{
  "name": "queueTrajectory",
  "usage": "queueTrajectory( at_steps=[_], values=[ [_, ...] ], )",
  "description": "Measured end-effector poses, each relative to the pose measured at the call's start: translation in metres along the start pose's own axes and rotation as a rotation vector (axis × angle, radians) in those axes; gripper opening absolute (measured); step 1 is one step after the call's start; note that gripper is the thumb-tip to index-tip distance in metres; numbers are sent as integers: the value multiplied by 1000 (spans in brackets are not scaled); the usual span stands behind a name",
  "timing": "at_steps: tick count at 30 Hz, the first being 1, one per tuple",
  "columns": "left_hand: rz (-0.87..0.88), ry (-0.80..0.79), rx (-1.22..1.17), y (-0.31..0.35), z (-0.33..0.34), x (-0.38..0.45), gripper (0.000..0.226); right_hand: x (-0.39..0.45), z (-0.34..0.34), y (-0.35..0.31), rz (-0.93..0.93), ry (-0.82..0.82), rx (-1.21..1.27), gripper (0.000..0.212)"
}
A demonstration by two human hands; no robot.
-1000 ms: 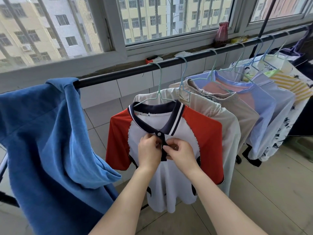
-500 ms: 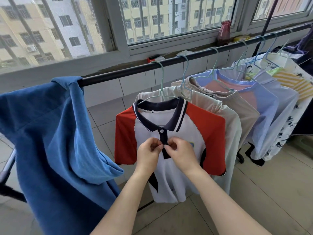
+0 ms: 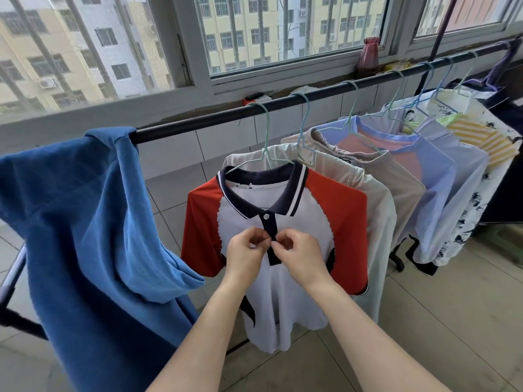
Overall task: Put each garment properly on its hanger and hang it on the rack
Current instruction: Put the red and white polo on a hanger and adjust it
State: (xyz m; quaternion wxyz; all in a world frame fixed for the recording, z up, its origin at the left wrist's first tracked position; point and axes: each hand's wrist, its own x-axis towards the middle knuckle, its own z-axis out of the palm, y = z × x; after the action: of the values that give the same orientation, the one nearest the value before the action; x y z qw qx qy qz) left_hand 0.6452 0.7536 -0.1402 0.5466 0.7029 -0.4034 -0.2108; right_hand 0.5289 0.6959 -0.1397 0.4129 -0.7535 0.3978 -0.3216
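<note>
A white polo shirt (image 3: 300, 219) with red sleeves and a navy collar hangs on a pale green hanger (image 3: 264, 145) from the black rack bar (image 3: 198, 124). Its top button is fastened. My left hand (image 3: 247, 251) pinches the left edge of the navy placket just below that button. My right hand (image 3: 301, 254) pinches the placket's right edge at the same height. Both hands meet in front of the shirt's chest. A blue garment (image 3: 85, 227) is draped over the bar's left end with no hanger showing.
Several other garments (image 3: 418, 176) on hangers fill the bar to the right. Behind the rack a tiled wall rises to a window sill holding a red vase (image 3: 367, 56). Tiled floor (image 3: 441, 312) lies below. A dark rack frame tube (image 3: 11, 278) runs at lower left.
My hands slid down the placket from the collar button to a spot lower on it. The top button now shows fastened. The view moved closer and slightly left.
</note>
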Motion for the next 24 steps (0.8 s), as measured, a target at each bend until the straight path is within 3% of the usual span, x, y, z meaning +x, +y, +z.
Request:
queueTrajectory(
  at_steps=[6,17,24],
  values=[
    [-49,2,-39,-4,1,-2,5,-3,-2,0,3,45,21,7],
    [-77,-28,-120,-2,-2,-3,7,2,-16,-2,119,-129,272,19],
    [-122,-56,-166,2,-5,-2,10,7,-11,-2,18,-75,48,10]
  ],
)
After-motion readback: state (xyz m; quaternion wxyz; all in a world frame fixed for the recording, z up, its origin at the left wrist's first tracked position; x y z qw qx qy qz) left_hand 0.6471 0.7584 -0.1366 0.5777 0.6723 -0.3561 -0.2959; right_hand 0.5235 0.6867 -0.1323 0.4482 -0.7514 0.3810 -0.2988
